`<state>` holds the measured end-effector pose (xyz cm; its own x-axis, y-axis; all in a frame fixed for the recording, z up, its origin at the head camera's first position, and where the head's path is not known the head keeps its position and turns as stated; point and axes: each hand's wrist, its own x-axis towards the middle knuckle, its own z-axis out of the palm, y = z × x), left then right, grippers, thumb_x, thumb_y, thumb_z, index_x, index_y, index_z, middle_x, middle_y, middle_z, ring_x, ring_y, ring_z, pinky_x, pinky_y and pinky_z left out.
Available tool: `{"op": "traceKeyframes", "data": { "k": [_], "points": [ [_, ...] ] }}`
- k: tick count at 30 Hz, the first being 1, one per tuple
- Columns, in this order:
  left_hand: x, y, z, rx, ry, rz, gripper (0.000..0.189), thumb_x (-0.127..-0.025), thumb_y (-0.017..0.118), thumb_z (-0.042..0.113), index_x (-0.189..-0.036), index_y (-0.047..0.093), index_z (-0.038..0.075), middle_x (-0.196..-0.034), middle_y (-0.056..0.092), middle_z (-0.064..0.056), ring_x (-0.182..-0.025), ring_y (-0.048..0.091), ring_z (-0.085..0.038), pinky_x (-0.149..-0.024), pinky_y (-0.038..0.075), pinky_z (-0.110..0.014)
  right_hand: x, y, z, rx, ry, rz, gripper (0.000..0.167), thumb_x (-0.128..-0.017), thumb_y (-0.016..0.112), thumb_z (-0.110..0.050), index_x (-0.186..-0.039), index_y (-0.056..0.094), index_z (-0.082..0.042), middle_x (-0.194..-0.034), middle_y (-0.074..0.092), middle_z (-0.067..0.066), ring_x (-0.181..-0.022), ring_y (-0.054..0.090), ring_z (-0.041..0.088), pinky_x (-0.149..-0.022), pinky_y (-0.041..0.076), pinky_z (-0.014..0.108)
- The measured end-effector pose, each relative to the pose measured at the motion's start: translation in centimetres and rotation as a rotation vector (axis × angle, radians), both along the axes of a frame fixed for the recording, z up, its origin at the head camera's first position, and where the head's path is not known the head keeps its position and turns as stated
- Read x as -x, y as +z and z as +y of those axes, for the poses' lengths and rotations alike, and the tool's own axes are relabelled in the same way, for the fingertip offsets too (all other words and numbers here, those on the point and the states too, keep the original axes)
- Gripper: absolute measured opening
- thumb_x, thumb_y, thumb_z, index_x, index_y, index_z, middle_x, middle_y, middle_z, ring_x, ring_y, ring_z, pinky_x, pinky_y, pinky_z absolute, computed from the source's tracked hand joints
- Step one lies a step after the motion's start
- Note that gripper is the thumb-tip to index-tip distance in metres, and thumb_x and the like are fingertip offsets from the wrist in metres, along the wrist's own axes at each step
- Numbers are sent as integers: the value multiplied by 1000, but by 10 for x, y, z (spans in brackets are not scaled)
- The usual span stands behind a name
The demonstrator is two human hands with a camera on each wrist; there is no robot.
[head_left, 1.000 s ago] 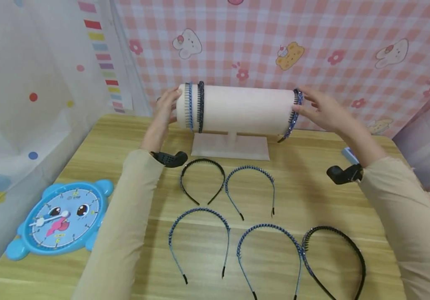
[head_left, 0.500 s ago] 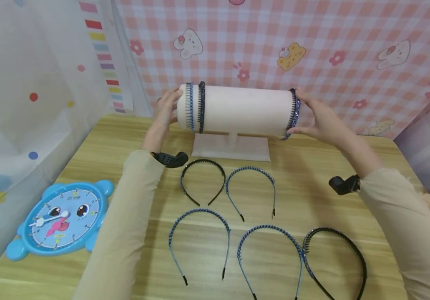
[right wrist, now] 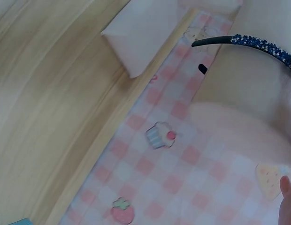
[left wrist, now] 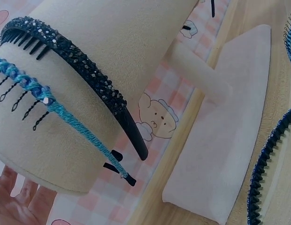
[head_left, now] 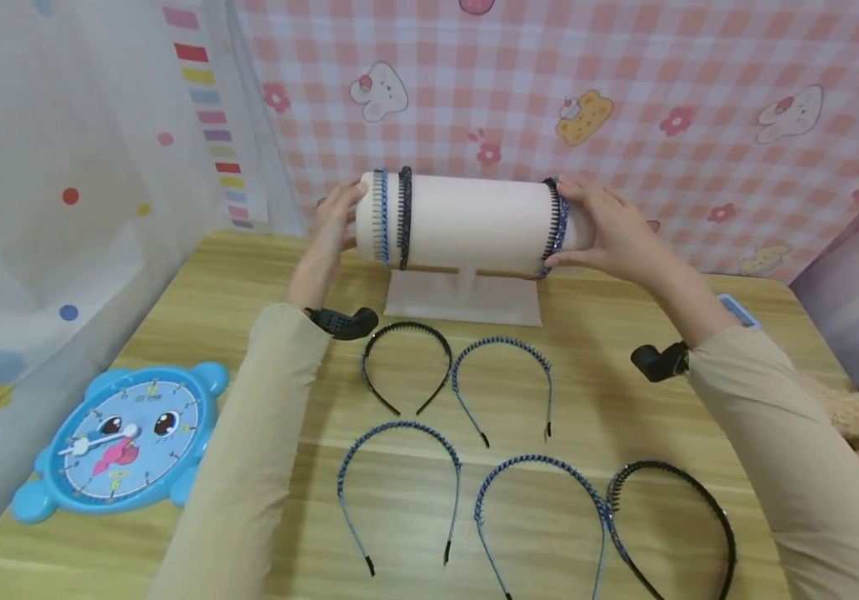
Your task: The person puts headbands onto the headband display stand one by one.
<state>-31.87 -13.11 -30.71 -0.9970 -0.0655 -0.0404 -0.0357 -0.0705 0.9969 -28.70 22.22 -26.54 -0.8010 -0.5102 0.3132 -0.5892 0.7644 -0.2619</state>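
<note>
A pale cylindrical headband stand rises from a flat base at the table's back. My left hand rests against its left end, fingers extended in the left wrist view. Beside that hand, a blue braided headband and a black glittery headband sit around the cylinder. Towards its right end, my right hand holds a blue sequined headband, fingers on top and thumb low at the front. This band's dark teeth face left. In the right wrist view the sequined band's black tip hangs past the cylinder.
Several headbands lie on the wooden table in front of the stand, among them a small black one and a blue braided one. A blue toy clock lies left. Right are a blue-edged object and a plush toy.
The right hand has slid the sequined headband leftwards along the cylinder from its right end, leaving bare cylinder to the right of the band. The left hand stays at the left end.
</note>
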Motion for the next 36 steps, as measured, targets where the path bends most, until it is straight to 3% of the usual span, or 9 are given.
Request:
{"op": "traceKeyframes", "data": {
  "k": [5,18,36],
  "points": [
    [-2,-2,0,2,0,-5,48,-88,50,43,-134,45,28,-137,45,2,-124,44,-19,-98,40,-40,5,5,-24,-50,11,-24,90,-69,79,-33,-139,32,-2,-146,33,15,-133,32,34,-114,13,48],
    [-5,-3,-1,14,3,4,48,-88,50,44,-133,45,30,-137,45,3,-124,44,-19,-97,40,-40,18,15,-82,-125,79,-83,94,-71,71,-50,-143,27,-7,-148,31,10,-137,26,30,-115,11,47],
    [-8,-3,2,16,14,-8,47,-88,49,43,-133,44,30,-136,46,3,-123,43,-19,-95,40,-39,19,22,-130,-217,125,-103,97,-73,67,-54,-144,21,-6,-151,24,10,-138,25,31,-115,11,46]
  ]
}}
